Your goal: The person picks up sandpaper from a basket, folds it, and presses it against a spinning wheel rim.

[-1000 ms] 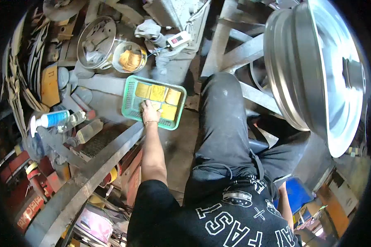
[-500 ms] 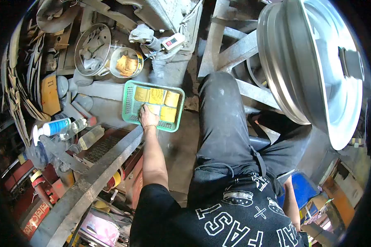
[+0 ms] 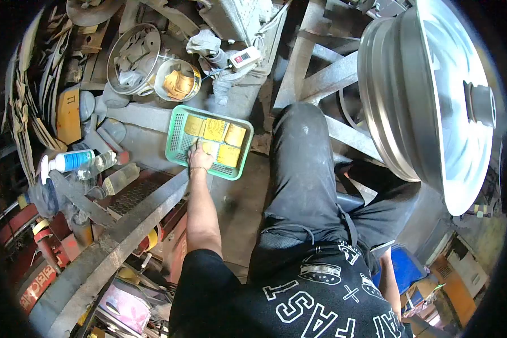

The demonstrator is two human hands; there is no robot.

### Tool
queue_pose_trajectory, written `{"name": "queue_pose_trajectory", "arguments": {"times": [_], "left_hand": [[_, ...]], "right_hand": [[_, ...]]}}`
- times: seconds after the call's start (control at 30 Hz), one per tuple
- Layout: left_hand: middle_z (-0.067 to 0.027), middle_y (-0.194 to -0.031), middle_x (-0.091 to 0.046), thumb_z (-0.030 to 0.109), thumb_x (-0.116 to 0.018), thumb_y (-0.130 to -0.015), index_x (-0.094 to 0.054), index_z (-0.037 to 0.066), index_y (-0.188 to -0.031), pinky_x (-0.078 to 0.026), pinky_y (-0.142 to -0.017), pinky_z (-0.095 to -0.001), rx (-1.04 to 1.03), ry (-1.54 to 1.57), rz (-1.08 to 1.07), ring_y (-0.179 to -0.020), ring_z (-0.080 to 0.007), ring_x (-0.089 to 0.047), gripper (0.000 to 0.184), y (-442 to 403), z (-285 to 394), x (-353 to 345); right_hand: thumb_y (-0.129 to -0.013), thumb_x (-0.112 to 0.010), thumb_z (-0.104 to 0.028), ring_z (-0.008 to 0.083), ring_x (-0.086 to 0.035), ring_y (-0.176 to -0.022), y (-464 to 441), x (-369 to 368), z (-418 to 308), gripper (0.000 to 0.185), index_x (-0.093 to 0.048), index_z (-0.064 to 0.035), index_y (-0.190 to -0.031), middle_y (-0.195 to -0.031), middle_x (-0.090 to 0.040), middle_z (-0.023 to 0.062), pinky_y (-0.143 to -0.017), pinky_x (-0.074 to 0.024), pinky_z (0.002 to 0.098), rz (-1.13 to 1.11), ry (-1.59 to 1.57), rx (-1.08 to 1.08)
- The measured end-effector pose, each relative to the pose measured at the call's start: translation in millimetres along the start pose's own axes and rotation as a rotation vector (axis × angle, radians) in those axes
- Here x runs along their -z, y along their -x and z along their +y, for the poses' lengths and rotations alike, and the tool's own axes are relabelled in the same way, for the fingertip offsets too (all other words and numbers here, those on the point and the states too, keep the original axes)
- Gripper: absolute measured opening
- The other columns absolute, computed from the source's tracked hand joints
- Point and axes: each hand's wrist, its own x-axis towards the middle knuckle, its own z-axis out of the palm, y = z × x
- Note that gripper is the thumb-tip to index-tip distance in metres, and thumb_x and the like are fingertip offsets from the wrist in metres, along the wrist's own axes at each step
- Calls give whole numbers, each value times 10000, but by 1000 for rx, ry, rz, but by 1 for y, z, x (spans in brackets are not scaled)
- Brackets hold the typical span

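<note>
My left hand (image 3: 199, 157) reaches into a green plastic basket (image 3: 173, 121). Its fingers are curled at the edge of a yellow square (image 3: 210, 148) that looks like sandpaper; the fingertips are partly hidden. Around it in the basket lie other yellow printed squares: one at the top middle (image 3: 214, 129), one at the right (image 3: 235, 134) and one below (image 3: 228, 155). My right forearm (image 3: 390, 284) hangs by my side, and the hand is out of sight behind my shirt and leg. A large silver wheel rim (image 3: 403, 96) stands close by on the right.
Behind the basket are a bucket of orange-yellow scraps (image 3: 177, 81), a round container of grey pieces (image 3: 132, 59) and a white switch box (image 3: 244, 57) on a cable. A spray bottle (image 3: 67, 161) and clear bottles (image 3: 121, 179) lie left. A metal beam (image 3: 135, 236) runs below them.
The view has shifted slightly. My left hand stays in the basket, its fingers moved a little over the square, which looked paler before. The wheel rim's hub has turned somewhat in view.
</note>
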Motion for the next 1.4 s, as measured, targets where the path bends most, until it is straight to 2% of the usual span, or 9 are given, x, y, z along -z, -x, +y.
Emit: {"name": "queue_pose_trajectory", "arguments": {"times": [0.8, 1.13, 1.2, 1.23, 1.27, 1.3, 1.33, 1.37, 1.4], "left_hand": [[-300, -1190, -552, 26, -630, -737, -508, 18, -1290, -444, -1017, -479, -30, 230, 119, -1146, -462, -523, 567, -2, -7, -16], [-298, -1039, -670, 177, -591, -766, -656, -26, -1059, -506, -911, -494, 130, 251, 84, -1041, -485, -620, 363, -15, -23, -9], [-225, -961, -718, 276, -674, -793, -728, -5, -898, -544, -817, -486, 221, -36, 140, -926, -384, -703, 304, -15, -15, 14], [-182, -838, -725, 277, -671, -802, -737, 39, -807, -555, -768, -449, 336, -182, 351, -847, -339, -713, 247, -12, -14, 21], [-167, -828, -720, 282, -675, -795, -734, 75, -795, -547, -716, -443, 169, -269, 471, -782, -303, -704, 215, -38, -72, -2], [-173, -829, -698, 222, -685, -745, -694, 39, -817, -521, -676, -469, 176, -336, 585, -702, -346, -657, 197, -40, -89, 11], [-191, -810, -662, 143, -676, -685, -632, -1, -847, -504, -652, -481, 130, -71, 1041, -721, -381, -633, 221, -11, -48, 50], [-220, -821, -637, 86, -657, -650, -576, -28, -834, -510, -707, -486, -123, 70, 1191, -795, -404, -618, 231, -14, -48, 66], [-207, -930, -635, 57, -648, -724, -558, -12, -899, -533, -790, -481, 59, 310, 987, -889, -358, -624, 209, -3, -34, 85]], "right_hand": [[-878, -649, -185, 300, -566, -1207, -6, -4, -9, 520, -522, 5, -1345, -1309, -608, 148, -1048, -437, 403, -14, 99, 30], [-858, -675, -194, 310, -576, -1195, -8, -2, -2, 518, -552, 14, -1316, -1283, -627, 159, -1046, -439, 404, -3, 356, 179], [-893, -663, -213, 295, -676, -982, -22, 35, 34, 363, -631, -5, -1189, -1055, -708, 160, -889, -530, 391, 255, 881, 262], [-911, -657, -240, 272, -687, -856, -4, 18, -11, 326, -648, -10, -1142, -955, -715, 154, -796, -545, 375, 289, 693, 20], [-929, -650, -267, 248, -699, -729, 25, -17, -77, 301, -665, -16, -1094, -855, -721, 149, -703, -559, 358, 357, 508, -210], [-944, -631, -274, 209, -678, -675, 27, -6, -74, 276, -674, -14, -1027, -805, -710, 129, -611, -529, 346, 454, 351, -182], [-959, -612, -281, 169, -657, -620, 28, 5, -70, 278, -684, -12, -960, -755, -700, 109, -518, -499, 334, 548, 195, -139], [-965, -611, -297, 156, -636, -600, 22, 14, -66, 292, -683, -15, -945, -750, -693, 100, -513, -484, 326, 605, 220, -52], [-971, -609, -312, 143, -616, -580, 22, 34, -63, 307, -683, -17, -931, -745, -686, 91, -508, -468, 318, 668, 272, 27]]}}
